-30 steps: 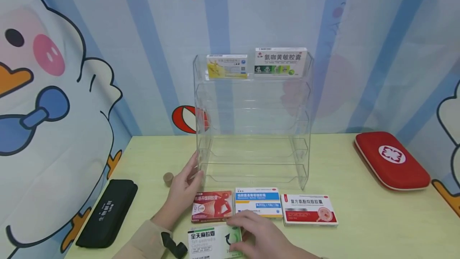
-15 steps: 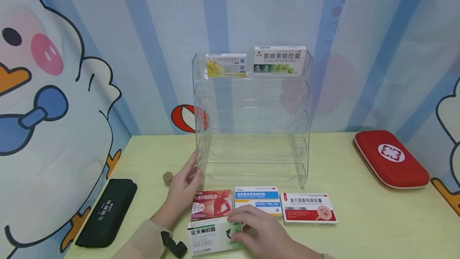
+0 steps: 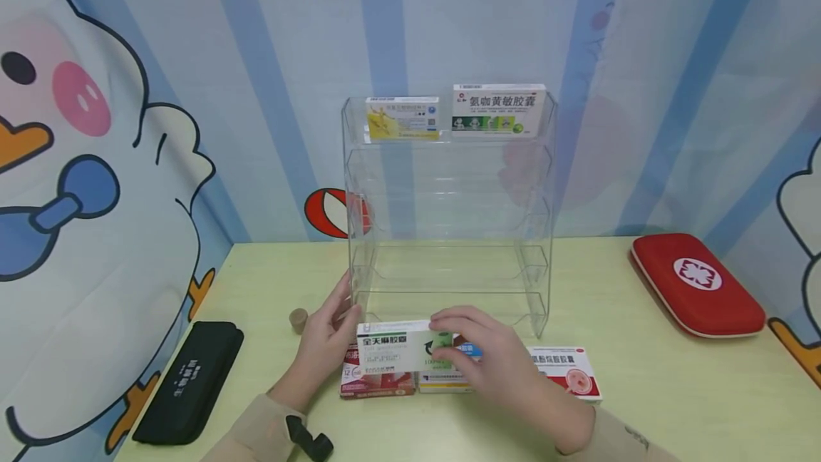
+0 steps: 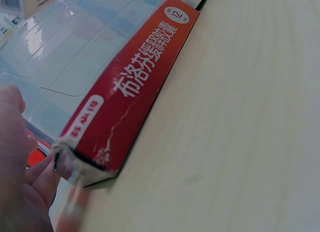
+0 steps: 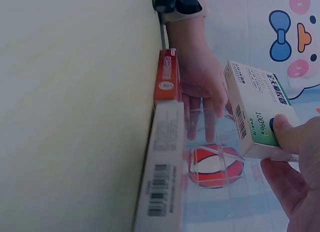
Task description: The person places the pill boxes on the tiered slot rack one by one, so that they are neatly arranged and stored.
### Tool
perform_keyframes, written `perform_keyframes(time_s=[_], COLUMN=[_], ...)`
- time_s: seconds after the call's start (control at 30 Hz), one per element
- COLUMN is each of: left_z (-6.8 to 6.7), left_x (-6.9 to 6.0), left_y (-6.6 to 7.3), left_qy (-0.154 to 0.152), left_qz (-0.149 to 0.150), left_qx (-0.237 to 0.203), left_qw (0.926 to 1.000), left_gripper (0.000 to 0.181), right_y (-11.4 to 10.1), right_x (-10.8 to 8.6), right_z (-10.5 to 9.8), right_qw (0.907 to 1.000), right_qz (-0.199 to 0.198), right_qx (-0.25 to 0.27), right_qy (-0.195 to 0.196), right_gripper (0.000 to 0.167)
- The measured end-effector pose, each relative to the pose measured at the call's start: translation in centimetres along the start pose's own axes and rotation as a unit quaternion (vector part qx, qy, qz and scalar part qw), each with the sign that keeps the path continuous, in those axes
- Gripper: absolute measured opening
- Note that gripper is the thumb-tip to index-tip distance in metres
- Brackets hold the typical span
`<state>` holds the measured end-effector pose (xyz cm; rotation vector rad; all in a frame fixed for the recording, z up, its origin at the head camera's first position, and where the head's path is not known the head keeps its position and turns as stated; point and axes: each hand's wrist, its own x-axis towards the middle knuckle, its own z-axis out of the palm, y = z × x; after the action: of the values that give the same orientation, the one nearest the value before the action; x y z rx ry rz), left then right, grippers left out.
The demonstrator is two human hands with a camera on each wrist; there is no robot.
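In the head view my right hand [image 3: 490, 358] pinches a white and green medicine box [image 3: 393, 348] by its right end, thumb in front. The box is raised and tilted above the row of boxes. My left hand [image 3: 326, 330] rests against the lower left side of a clear acrylic rack [image 3: 449, 248], its fingers fairly straight. Below the raised box lie a red medicine box [image 3: 378, 385], a blue and white box [image 3: 442, 382] and a white and red box [image 3: 567, 369], each partly covered. The right wrist view shows the pinched box [image 5: 257, 104] between thumb and fingers.
Two boxes stand in the rack's top tier: a yellow and white one [image 3: 403, 120] and a white and green one [image 3: 497, 111]. A black case [image 3: 189, 383] lies left, a red zip case [image 3: 699, 284] right. A small brown cylinder [image 3: 298, 320] is beside my left hand.
My right hand has lifted the white and green box off the table near the front edge and moved it forward over the row. My left hand has stayed at the rack.
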<state>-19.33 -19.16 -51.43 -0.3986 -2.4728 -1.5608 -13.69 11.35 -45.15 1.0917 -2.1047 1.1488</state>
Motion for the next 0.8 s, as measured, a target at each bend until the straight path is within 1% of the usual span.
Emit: perform_keyframes(time_s=[0.13,0.27,0.47,0.57,0.8], left_z=[0.0,0.0,0.0,0.0,0.0], left_x=[0.0,0.0,0.1,0.1,0.1], left_y=[0.2,0.4,0.6,0.6,0.4], left_qy=[-0.002,-0.002,-0.002,-0.002,0.003], left_qz=[-0.011,-0.018,-0.029,-0.029,-0.019], left_qx=[0.003,0.005,0.008,0.009,0.012], left_qw=[0.9999,0.9998,0.9996,0.9995,0.9997], left_gripper=[0.073,0.073,0.073,0.072,0.072], right_y=[1.0,1.9,2.7,3.0,3.7], right_x=[2.2,4.5,7.9,9.7,14.0], right_z=[-1.5,-2.8,-4.5,-5.4,-6.9], right_qw=[0.9993,0.9975,0.9936,0.9912,0.9899], right_qz=[-0.021,-0.025,-0.035,-0.031,0.004], right_qx=[-0.025,-0.057,-0.093,-0.109,-0.104], right_qy=[0.017,0.034,0.054,0.070,0.097], right_gripper=[0.049,0.049,0.042,0.038,0.031])
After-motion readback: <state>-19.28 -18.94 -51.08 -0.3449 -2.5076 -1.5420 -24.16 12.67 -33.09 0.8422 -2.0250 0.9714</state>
